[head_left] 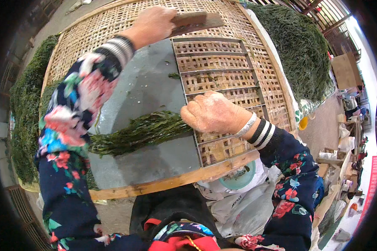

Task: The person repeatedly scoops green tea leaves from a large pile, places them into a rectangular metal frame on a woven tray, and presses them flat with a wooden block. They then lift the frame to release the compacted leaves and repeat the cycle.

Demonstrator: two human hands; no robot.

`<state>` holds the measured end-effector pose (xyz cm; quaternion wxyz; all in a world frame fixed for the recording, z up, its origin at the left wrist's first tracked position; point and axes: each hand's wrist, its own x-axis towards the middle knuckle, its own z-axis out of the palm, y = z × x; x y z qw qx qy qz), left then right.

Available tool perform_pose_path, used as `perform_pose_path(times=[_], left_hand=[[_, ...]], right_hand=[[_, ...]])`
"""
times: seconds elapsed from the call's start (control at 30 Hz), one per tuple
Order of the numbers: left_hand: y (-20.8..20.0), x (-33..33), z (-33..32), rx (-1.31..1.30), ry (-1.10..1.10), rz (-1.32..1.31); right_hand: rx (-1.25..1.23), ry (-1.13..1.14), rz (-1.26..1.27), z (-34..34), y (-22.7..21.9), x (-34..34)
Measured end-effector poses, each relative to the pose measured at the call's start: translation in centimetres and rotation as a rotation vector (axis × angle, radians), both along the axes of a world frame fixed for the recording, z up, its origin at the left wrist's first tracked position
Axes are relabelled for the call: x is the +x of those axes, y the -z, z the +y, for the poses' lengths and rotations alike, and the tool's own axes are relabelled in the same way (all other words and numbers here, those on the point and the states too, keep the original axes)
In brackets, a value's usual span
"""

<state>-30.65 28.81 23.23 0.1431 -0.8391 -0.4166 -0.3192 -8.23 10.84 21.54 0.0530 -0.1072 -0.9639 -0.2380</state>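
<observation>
My left hand (pixel 151 27) is raised at the far side, its fingers closed round one end of a flat, worn wooden piece (pixel 203 23) above the woven lattice. My right hand (pixel 213 113) makes a fist at the right end of a long bundle of dark green seaweed strands (pixel 142 131). The fingertips are hidden under the fist. The bundle lies across a wet grey board (pixel 151 83), and its left end runs behind my left sleeve. To the right of the board, a thin metal frame with crossbars (pixel 220 72) rests on the lattice.
The woven bamboo tray (pixel 109 21) has a wooden edge (pixel 167 183). Heaps of green seaweed stand at right (pixel 295 46) and left (pixel 25 117). A pale green basin (pixel 238 178) and plastic bags (pixel 243 209) sit below the near edge. A cardboard box (pixel 346 71) is at far right.
</observation>
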Motion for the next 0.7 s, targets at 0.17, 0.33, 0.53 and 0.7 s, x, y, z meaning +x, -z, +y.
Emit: perform_pose_path(times=[0.17,0.33,0.53,0.7], left_hand=[[-0.6,5.9,4.5,-0.185,-0.018,0.107],[-0.3,5.7,2.7,-0.314,0.347,-0.188],[3.0,1.6,-9.2,-1.517,1.133,-0.878],[3.9,0.4,-13.5,-1.736,1.163,-0.998]], right_hand=[[0.055,-0.049,-0.005,-0.1,-0.8,-1.3],[0.019,-0.049,-0.01,1.3,-1.4,-1.9],[0.067,-0.123,0.091,3.8,-3.0,-2.6],[0.117,-0.112,0.04,4.4,-4.2,-2.3]])
